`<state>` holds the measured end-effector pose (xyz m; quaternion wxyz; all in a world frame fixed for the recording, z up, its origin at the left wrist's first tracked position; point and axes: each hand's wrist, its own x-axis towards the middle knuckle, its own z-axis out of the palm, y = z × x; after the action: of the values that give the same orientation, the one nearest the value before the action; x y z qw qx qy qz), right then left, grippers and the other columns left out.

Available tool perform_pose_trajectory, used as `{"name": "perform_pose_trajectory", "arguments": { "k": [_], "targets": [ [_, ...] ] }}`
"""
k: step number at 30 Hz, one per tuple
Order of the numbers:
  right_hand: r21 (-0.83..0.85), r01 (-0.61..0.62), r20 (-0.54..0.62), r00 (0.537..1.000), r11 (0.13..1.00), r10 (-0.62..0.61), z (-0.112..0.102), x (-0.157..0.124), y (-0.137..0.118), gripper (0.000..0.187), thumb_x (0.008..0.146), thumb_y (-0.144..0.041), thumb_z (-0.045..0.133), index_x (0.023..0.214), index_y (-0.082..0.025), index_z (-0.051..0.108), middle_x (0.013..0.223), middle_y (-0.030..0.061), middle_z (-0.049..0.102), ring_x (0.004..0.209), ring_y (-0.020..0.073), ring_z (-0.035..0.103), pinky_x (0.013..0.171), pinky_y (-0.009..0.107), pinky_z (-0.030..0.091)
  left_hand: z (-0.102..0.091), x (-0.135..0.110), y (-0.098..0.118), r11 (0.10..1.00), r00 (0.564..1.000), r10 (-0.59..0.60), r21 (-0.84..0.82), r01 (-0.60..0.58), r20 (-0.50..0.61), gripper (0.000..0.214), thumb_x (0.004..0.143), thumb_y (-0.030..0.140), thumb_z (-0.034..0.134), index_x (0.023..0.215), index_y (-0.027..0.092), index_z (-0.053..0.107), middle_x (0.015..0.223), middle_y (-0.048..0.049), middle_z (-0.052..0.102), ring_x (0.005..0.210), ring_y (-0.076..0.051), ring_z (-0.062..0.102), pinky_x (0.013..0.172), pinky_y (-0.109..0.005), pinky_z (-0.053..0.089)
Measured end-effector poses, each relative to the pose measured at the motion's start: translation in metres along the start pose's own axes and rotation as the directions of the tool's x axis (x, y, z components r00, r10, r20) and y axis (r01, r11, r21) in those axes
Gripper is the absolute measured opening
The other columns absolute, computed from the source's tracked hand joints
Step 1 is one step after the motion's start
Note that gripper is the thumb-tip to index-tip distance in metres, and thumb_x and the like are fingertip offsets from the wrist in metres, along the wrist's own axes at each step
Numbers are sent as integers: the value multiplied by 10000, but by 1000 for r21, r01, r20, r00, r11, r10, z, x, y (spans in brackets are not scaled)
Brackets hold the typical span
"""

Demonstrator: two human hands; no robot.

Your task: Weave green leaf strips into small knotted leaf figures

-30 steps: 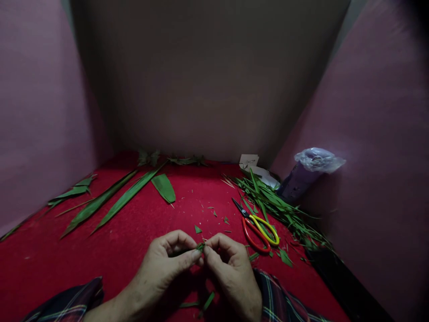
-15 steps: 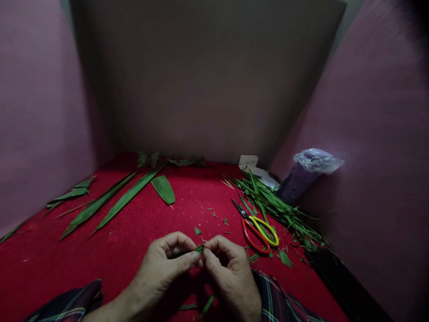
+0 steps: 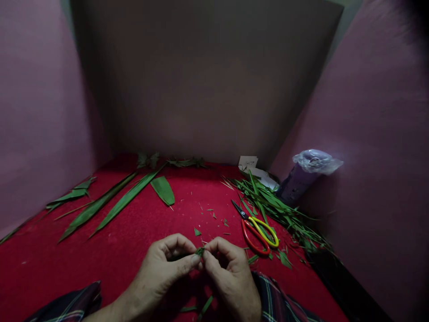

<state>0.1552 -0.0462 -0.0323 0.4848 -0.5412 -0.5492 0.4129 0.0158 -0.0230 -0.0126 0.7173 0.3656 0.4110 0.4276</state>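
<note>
Thumb and fingers of my left hand (image 3: 164, 266) pinch a small folded piece of green leaf (image 3: 200, 251). From the other side my right hand (image 3: 231, 273) pinches the same piece, so the fingertips of both hands nearly meet around it. Most of the piece is hidden by the fingers, and its exact shape is too small to tell. Below the hands, a narrow green leaf strip (image 3: 205, 307) shows near the bottom edge; whether it joins the held piece I cannot tell. To the right lie scissors (image 3: 256, 230) with one red and one yellow handle, blades pointing away.
Long green leaves (image 3: 129, 201) and a short cut leaf (image 3: 163, 190) lie at left on the red cloth (image 3: 110, 268). A heap of leaf strips (image 3: 278, 205) spreads at right, beside a purple container (image 3: 301, 179) topped with clear plastic. Leaf scraps (image 3: 197, 232) are scattered ahead.
Both hands keep nearly the same place and the same pinch. The leaf piece between the fingertips shows slightly differently. Nothing else has visibly moved.
</note>
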Motion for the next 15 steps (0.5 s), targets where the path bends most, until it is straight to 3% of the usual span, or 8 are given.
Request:
{"name": "perform_pose_trajectory", "arguments": {
  "k": [5, 15],
  "targets": [
    [7, 6, -16, 1000, 1000, -6, 0, 0, 2, 164, 789, -192, 543, 637, -158, 593, 579, -20, 537, 551, 103, 472, 483, 181, 371, 1, 0, 1, 1000, 1000, -16, 4, 16, -6, 248, 497, 226, 865, 568, 142, 643, 513, 8, 684, 447, -94, 579, 452, -173, 454],
    [15, -20, -13, 1000, 1000, 20, 1, 1, 0, 174, 787, -208, 555, 627, -152, 593, 581, -17, 544, 549, 99, 461, 482, 181, 362, -4, 3, -2, 1000, 1000, -13, 21, 12, 21, 220, 540, 228, 852, 592, 145, 655, 524, 5, 697, 435, -80, 578, 432, -150, 430]
  ]
}}
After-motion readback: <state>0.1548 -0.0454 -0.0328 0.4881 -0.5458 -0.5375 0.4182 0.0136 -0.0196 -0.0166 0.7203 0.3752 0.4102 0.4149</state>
